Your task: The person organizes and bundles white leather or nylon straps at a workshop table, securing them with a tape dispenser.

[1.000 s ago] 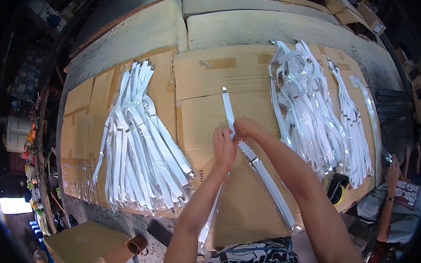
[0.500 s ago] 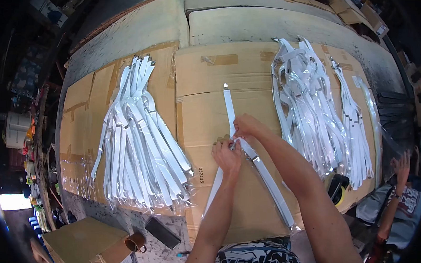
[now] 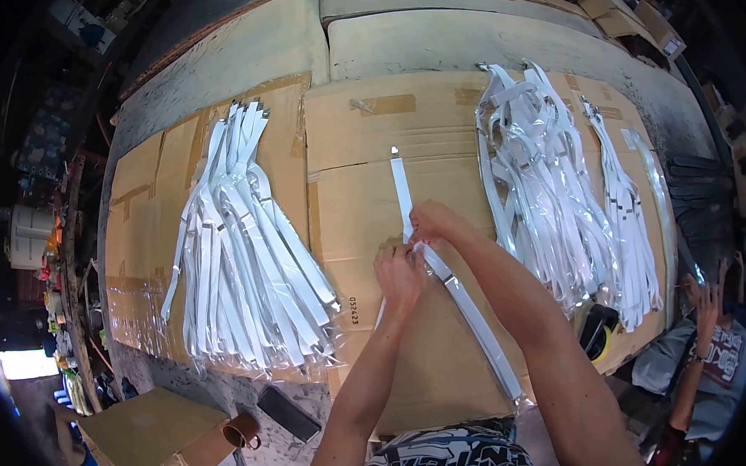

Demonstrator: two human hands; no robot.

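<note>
A white strap set (image 3: 480,321) with metal clips lies on the cardboard, one strap pointing away and another running down to the right inside clear plastic. My left hand (image 3: 400,272) is closed on it near where the straps join. Just above and to the right, my right hand (image 3: 428,222) pinches the same spot, fingertips close to the left ones. On the left lies a fanned bundle of white straps (image 3: 242,226), partly in clear plastic. Another heap of wrapped straps (image 3: 544,183) is on the right, beside a narrower bundle (image 3: 623,212).
Cardboard sheets (image 3: 349,206) cover the table. A tape dispenser (image 3: 596,331) sits at the right edge. Near the front left are a dark phone (image 3: 289,413), a brown mug (image 3: 241,430) and a cardboard box (image 3: 152,428). Another person's hand (image 3: 706,309) shows at far right.
Both my hands stay at the strap junction, with small finger movements. The strap end below my left hand is less visible. At far right, the other person's hands have moved.
</note>
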